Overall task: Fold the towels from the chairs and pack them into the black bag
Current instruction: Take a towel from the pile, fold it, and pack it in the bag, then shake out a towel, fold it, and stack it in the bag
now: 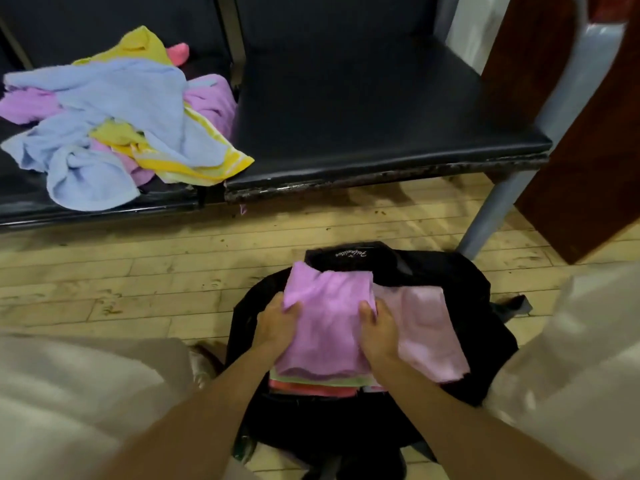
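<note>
A folded purple towel lies on top of a stack inside the open black bag on the floor between my knees. My left hand grips its left edge and my right hand grips its right edge. Beneath it show the edges of a light green towel and a coral towel. A folded pale pink towel lies beside them on the right in the bag. On the left chair seat sits a heap of unfolded towels in blue, yellow and purple.
The black chair seat on the right holds nothing. A grey chair leg stands just behind the bag. A brown wooden panel is at the far right. Wooden floor lies between chairs and bag.
</note>
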Motion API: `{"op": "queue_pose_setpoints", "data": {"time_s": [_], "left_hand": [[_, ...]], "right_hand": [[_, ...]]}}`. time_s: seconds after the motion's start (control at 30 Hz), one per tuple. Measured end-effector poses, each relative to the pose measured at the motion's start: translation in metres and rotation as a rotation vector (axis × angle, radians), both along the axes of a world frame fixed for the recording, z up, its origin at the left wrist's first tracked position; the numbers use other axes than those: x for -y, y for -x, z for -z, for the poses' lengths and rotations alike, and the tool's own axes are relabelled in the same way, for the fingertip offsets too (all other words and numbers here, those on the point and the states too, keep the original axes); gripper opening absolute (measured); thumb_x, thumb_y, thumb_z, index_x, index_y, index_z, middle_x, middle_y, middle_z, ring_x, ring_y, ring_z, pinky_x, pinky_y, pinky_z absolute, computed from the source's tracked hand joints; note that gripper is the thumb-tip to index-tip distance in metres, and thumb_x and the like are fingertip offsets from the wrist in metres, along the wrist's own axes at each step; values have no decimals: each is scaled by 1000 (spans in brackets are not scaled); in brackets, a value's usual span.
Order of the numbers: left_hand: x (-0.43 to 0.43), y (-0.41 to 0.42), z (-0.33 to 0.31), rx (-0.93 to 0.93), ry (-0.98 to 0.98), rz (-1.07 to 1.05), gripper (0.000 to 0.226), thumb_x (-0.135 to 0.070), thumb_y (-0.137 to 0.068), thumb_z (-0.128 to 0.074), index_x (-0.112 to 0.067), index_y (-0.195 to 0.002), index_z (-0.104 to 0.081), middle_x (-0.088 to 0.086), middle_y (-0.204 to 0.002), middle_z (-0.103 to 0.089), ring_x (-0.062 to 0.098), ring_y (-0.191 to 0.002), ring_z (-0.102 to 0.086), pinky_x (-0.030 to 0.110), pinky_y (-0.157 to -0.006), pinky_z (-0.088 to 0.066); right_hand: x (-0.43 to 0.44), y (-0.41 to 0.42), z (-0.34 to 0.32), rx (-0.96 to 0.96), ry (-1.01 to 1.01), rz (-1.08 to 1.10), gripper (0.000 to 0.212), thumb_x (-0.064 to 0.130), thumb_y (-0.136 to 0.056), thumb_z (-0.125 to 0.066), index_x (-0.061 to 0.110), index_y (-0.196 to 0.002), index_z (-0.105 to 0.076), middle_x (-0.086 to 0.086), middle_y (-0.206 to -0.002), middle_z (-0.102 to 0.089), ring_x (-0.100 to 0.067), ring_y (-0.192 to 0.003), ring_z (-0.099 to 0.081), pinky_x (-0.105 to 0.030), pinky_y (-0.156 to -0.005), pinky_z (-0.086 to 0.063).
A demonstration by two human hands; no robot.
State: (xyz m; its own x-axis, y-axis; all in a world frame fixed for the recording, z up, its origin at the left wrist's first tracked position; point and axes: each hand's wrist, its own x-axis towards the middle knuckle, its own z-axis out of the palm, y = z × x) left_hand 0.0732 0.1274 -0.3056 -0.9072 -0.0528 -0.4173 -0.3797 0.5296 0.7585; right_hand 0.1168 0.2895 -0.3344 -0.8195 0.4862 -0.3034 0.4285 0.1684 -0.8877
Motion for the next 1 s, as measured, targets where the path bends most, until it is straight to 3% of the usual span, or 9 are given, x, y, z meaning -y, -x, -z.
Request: {"op": "queue_pose_setpoints", "data": {"time_s": [0.07,0.17,0.3,0.5,0.63,0.7,0.8,0.9,1.0], "left_hand": [[4,-1,18,-27,69,40,31,-36,-96,-50,-15,-117,-57,5,-116,-61,25,-104,-56,29,-86,-38],[11,-4,34,-34,96,35,31,-30,-98,-48,-15,-125,-54,6,-122,-60,29,-116,-54,30,-91,-37],[13,-5,39,-17,106,27,17,-26,-98,-49,-16,-111,-52,-4,-96,-54,23,-94,-55,29,-79,-37],[19,1,28,54,171,58,22,-32,-93,-55,-13,-104,-51,4,-97,-58,25,-87,-56,34,-73,-43],[25,11,9,114,168,97,28,-20,-86,-60,-9,-110,-53,10,-100,-62,26,-88,-60,35,-69,-52],[22,15,-7,165,107,93,31,-16,-84,-60,-10,-113,-49,13,-97,-63,24,-80,-62,35,-60,-55],[16,20,-43,182,10,83,35,-13,-89,-56,-15,-121,-40,13,-98,-62,22,-75,-62,30,-57,-51],[18,29,-85,92,-37,110,31,-14,-93,-52,-15,-121,-39,7,-96,-58,19,-79,-63,31,-68,-52],[30,42,-126,-9,-124,70,29,-8,-93,-52,-13,-119,-41,14,-95,-56,20,-69,-58,30,-62,-46]], "right_hand": [[4,-1,13,53,12,-15,29,24,-101,-48,1,-113,-59,-6,-86,-60,-24,-85,-54,-24,-68,-33],[3,-2,30,139,10,-79,32,24,-101,-48,8,-128,-53,-11,-109,-64,-26,-102,-60,-22,-77,-36],[0,-1,41,266,15,-174,47,26,-100,-50,14,-144,-38,-11,-131,-58,-30,-119,-55,-25,-86,-39],[-10,14,22,402,-65,-278,47,16,-96,-52,3,-138,-37,-19,-133,-53,-34,-121,-52,-32,-93,-42],[-23,21,-10,420,-161,-353,51,12,-93,-50,-2,-138,-29,-21,-132,-52,-36,-118,-54,-32,-87,-44],[-29,28,-29,385,-231,-437,53,10,-92,-52,-1,-139,-30,-19,-134,-50,-34,-120,-53,-31,-88,-44],[-31,43,-62,343,-234,-506,49,14,-90,-54,7,-136,-38,-16,-127,-57,-33,-110,-61,-35,-88,-52],[-26,59,-103,257,-139,-566,38,13,-93,-56,12,-130,-46,-15,-114,-60,-27,-84,-68,-36,-68,-59],[-13,78,-149,134,-92,-610,30,10,-96,-54,11,-126,-49,-14,-110,-60,-19,-73,-65,-33,-65,-57]]}}
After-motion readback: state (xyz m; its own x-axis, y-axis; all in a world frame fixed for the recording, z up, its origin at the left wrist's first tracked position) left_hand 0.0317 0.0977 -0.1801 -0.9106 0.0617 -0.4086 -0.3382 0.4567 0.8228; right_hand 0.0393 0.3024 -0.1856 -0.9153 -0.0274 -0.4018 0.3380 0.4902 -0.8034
